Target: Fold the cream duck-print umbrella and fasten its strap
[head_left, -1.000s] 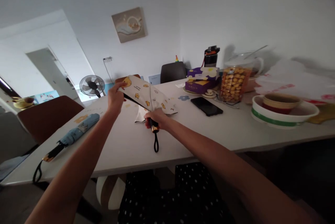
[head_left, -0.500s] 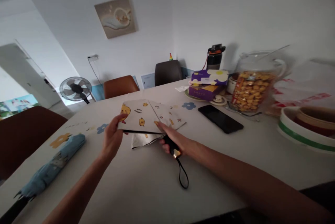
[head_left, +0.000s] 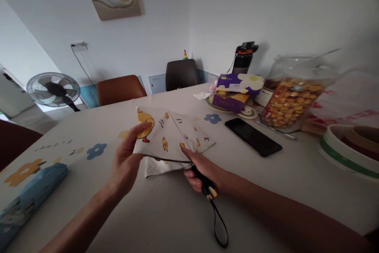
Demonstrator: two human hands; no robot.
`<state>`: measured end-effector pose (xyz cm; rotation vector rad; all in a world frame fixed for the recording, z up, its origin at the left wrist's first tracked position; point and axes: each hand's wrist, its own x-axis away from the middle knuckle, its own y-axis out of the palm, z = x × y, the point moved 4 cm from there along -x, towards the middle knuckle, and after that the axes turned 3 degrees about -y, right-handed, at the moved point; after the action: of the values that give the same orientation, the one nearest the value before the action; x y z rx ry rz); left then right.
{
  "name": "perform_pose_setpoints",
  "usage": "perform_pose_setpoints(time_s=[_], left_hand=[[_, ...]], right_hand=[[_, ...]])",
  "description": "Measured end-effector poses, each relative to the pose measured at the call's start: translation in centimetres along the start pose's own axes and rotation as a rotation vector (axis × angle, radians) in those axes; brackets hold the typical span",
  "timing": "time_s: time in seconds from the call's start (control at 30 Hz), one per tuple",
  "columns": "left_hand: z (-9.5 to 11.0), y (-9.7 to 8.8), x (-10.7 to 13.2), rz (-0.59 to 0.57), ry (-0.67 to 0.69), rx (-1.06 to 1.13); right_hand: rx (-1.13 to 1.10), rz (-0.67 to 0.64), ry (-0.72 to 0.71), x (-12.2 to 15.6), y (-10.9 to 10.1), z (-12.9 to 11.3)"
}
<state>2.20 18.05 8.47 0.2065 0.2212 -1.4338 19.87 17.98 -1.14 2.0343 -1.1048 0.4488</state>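
Well left of the black smartphone [head_left: 253,136], a blue folding umbrella [head_left: 35,203] lies on the white table [head_left: 166,217]. Nearer the phone, your left hand [head_left: 126,164] pinches the left edge of the duck-print umbrella [head_left: 174,130], thumb over the big yellow duck, with the canopy spreading rightward from that pinch. Just left of the phone and closer to you, your right hand [head_left: 207,170] is wrapped around the umbrella's black handle [head_left: 204,184], thumb on the canopy's near edge; the canopy lies beyond this grip, the strap [head_left: 227,237] on your side of it. Right of the phone is a snack-filled jar [head_left: 291,103].
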Motion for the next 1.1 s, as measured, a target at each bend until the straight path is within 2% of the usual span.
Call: perform_pose_setpoints(time_s=[0.07, 0.13, 0.23, 0.3, 0.37, 0.43, 0.6, 0.73, 0.83, 1.0, 1.1], left_hand=[[0.0, 0.1, -0.2, -0.100, -0.037, 0.055], [-0.7, 0.1, -0.6, -0.137, -0.094, 0.128], [-3.7, -0.1, -0.9, -0.014, -0.252, 0.214], [-5.7, 0.2, -0.7, 0.040, -0.304, 0.221], [-7.2, 0.9, -0.1, 0.049, -0.366, 0.261], [-7.9, 1.7, 0.6, 0.029, -0.437, 0.328], [-6.7, 3.1, 1.4, -0.041, -0.456, 0.504], [-5.5, 4.1, 1.8, -0.270, -0.534, 0.526], [-4.1, 4.6, 1.8, -0.399, -0.531, 0.458], [-2.2, 4.7, 1.1, -0.381, -0.448, 0.424], [-1.7, 4.8, 1.1, -0.409, -0.402, 0.383]], right_hand=[[-0.002, -0.010, 0.031, 0.0, -0.1, 0.0], [0.002, -0.021, 0.035, 0.0, -0.1, -0.1], [0.017, -0.052, -0.007, 0.1, 0.0, -0.5], [0.018, -0.081, -0.022, 0.1, 0.0, -0.6], [-0.003, -0.097, -0.033, 0.0, -0.1, -0.5], [-0.021, -0.098, -0.029, -0.1, -0.1, -0.3], [-0.086, -0.135, -0.099, -0.2, 0.0, -0.1], [-0.145, -0.283, -0.177, 0.0, 0.4, -0.3], [-0.162, -0.306, -0.193, 0.0, 0.3, -0.4], [-0.137, -0.234, -0.197, 0.5, 0.3, -0.5], [-0.003, -0.209, -0.310, 0.8, 0.6, -0.7]])
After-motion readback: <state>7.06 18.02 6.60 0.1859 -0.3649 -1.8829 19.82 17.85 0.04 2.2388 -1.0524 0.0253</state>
